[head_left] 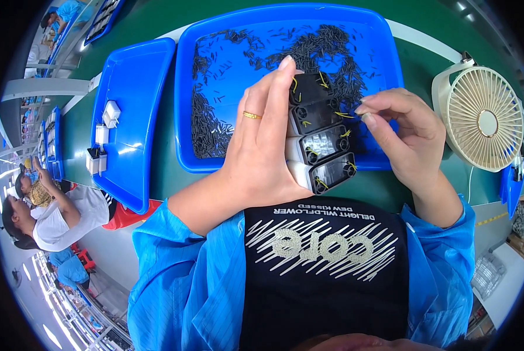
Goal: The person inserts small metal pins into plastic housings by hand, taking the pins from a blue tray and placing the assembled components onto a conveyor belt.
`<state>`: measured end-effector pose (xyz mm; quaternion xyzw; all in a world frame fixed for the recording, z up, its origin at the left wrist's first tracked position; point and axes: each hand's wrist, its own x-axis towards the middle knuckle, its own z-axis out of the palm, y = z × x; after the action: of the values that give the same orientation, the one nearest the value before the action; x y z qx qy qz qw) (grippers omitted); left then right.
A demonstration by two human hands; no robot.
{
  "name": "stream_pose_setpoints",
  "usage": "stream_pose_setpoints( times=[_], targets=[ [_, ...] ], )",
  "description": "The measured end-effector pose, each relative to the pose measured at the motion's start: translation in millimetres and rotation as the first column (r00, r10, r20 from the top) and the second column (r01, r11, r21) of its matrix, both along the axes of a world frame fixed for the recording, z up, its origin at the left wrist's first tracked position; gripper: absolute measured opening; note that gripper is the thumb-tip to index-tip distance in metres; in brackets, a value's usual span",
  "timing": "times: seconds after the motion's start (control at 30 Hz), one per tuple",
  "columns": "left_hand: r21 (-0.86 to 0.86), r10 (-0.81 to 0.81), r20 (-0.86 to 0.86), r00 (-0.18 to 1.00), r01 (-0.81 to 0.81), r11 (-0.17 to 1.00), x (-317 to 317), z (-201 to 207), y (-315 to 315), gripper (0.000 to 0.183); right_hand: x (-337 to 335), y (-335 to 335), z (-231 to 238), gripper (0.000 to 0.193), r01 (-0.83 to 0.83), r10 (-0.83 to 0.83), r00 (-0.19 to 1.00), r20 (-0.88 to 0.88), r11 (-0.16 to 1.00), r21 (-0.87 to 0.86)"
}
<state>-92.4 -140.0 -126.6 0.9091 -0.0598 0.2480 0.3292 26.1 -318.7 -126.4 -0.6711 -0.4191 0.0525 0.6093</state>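
My left hand (253,152) is wrapped round a row of several small plastic housings (327,144), holding them over the near part of a blue tray. Their open sides face up; they are dark inside, and the nearer ones show white outer walls. Short yellow wires (343,114) stick out of them. At the row's right side, my right hand (405,126) has its thumb and forefinger pinched together, by the tip of one yellow wire. Whatever lies between those fingertips is too small to make out.
Many short black tube-like pieces (326,47) lie scattered in the large blue tray (183,117). Left of it, a narrower blue tray (136,126) holds several white blocks (102,134). A cream fan (487,123) stands at right on the green table (423,76). Other people sit at far left.
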Motion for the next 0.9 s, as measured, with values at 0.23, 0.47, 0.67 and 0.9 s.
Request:
stream_pose_setpoints(
  times=[0.23, 0.47, 0.67, 0.9],
  targets=[
    [0.005, -0.004, 0.005, 1.000, 0.004, 1.000, 0.7, 0.0, -0.2, 0.113, 0.0, 1.1, 0.3, 0.021, 0.024, -0.025, 0.992, 0.123, 1.000, 0.011],
    [0.003, -0.007, 0.009, 1.000, 0.007, 1.000, 0.3, -0.2, -0.1, 0.113, -0.1, 1.5, 0.2, 0.020, 0.014, -0.016, 0.991, 0.135, 1.000, 0.019],
    [0.001, -0.012, 0.018, 1.000, 0.012, 1.000, 0.0, -2.1, -0.7, 0.113, -1.2, 1.2, 0.8, 0.021, 0.004, -0.006, 0.989, 0.146, 1.000, 0.013],
    [0.008, -0.002, -0.005, 1.000, 0.002, 1.000, -0.5, -0.1, -0.1, 0.114, -0.4, 1.1, 2.3, 0.022, 0.022, -0.027, 0.975, 0.220, 0.999, 0.024]
  ],
)
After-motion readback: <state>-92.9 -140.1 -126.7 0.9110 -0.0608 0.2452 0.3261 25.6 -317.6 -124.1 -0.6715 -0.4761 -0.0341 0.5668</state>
